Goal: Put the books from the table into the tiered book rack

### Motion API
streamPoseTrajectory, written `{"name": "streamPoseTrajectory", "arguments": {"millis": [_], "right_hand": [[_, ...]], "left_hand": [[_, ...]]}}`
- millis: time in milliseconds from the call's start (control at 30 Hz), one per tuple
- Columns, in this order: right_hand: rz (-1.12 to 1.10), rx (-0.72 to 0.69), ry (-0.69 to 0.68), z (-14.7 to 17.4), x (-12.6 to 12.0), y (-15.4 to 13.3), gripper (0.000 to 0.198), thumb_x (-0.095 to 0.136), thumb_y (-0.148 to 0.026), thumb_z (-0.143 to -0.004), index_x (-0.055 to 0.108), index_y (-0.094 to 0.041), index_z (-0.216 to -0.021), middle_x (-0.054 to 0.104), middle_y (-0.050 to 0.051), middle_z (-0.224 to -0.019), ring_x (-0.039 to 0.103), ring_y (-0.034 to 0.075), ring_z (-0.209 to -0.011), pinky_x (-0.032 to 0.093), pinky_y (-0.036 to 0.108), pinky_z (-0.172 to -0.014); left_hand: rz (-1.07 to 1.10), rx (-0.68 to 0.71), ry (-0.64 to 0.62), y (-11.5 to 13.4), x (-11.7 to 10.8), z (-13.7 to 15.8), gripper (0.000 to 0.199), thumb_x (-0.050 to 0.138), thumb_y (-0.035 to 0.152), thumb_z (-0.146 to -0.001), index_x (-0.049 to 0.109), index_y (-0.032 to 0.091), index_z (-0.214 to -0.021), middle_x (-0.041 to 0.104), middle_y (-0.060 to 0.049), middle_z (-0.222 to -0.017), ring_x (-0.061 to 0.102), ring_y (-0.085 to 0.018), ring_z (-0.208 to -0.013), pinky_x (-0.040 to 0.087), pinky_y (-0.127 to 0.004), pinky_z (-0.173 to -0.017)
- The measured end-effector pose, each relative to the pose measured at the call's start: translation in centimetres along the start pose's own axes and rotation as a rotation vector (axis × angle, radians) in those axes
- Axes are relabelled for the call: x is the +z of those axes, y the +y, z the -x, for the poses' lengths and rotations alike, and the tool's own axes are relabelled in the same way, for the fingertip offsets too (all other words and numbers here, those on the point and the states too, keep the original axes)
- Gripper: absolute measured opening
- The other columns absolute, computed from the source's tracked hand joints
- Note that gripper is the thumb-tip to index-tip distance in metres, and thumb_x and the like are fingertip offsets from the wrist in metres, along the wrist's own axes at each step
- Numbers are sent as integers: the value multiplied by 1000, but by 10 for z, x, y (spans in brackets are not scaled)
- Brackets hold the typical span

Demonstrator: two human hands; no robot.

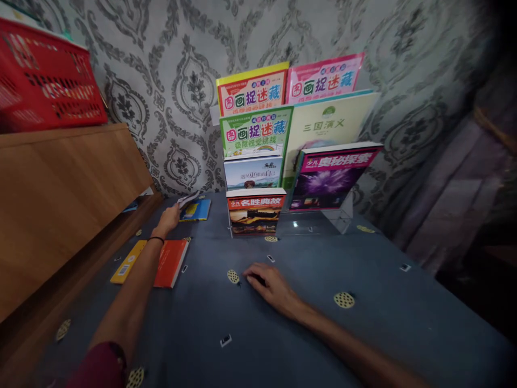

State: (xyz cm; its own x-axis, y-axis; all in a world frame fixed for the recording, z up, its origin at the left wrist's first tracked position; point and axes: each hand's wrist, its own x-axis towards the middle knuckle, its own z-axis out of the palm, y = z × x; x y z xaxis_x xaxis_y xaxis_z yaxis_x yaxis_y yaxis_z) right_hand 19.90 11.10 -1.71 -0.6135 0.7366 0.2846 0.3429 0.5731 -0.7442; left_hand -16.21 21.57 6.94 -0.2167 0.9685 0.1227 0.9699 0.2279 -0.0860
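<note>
My left hand (168, 220) stretches to the far left of the table, its fingers closed on a thin whitish book (188, 199) that is tilted up. Right beside it lies a blue and yellow book (196, 210). Under my left forearm are a yellow book (126, 264) and a red book (172, 263), both flat. My right hand (270, 283) rests on the tabletop with loosely curved fingers, a gap at the thumb and nothing held. Ahead stands a clear rack (301, 223) of upright books, among them a brown-covered book (256, 215) and a purple one (331, 180).
A slanted wooden cabinet (64, 199) borders the table on the left, with a red basket (48, 81) on top. The patterned wall (189, 70) rises behind. A pale curtain-like cloth (448, 183) hangs at the right. A dark blue cloth (299, 355) covers the table.
</note>
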Motion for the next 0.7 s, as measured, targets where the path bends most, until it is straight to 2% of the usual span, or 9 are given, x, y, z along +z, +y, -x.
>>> {"name": "streamPoseTrajectory", "arguments": {"millis": [167, 367, 467, 567, 700], "right_hand": [[-15, -17, 0, 0, 0, 2, 24, 48, -24, -93, 71, -21, -98, 72, 7, -92, 64, 21, -85, 49, 33, -79], [-9, -33, 0, 0, 1, 2, 23, 48, -24, -94, 70, -22, -99, 72, 7, -94, 65, 20, -87, 49, 32, -81], [-2, -35, -11, 0, 1, 3, 23, 48, -23, -93, 71, -21, -99, 72, 7, -94, 66, 21, -87, 49, 32, -81], [6, -32, -6, 0, 1, 3, 24, 48, -24, -93, 71, -22, -98, 72, 7, -93, 66, 21, -86, 49, 33, -80], [1, -36, 3, 0, 1, 3, 24, 49, -26, -92, 72, -23, -97, 73, 7, -91, 66, 22, -86, 49, 34, -79]], "left_hand": [[6, -42, 18, -14, -10, -4, 35, 31, 27, -102, 56, 13, -124, 69, -19, -118, 66, -26, -110, 49, -30, -86], [4, 22, -11, 12, 11, 12, 34, 39, 29, -100, 55, 14, -127, 67, -21, -121, 65, -31, -114, 49, -39, -93], [22, 79, -24, 23, 18, 22, 35, 46, 30, -98, 55, 12, -127, 64, -21, -129, 61, -33, -121, 46, -41, -99], [56, 103, -19, 25, 24, 34, 44, 48, 32, -98, 48, 13, -137, 54, -19, -145, 50, -29, -135, 39, -38, -109], [138, 83, -9, 10, 34, 57, 54, 37, 40, -102, 32, 15, -150, 41, -16, -156, 39, -23, -144, 34, -38, -114]]}}
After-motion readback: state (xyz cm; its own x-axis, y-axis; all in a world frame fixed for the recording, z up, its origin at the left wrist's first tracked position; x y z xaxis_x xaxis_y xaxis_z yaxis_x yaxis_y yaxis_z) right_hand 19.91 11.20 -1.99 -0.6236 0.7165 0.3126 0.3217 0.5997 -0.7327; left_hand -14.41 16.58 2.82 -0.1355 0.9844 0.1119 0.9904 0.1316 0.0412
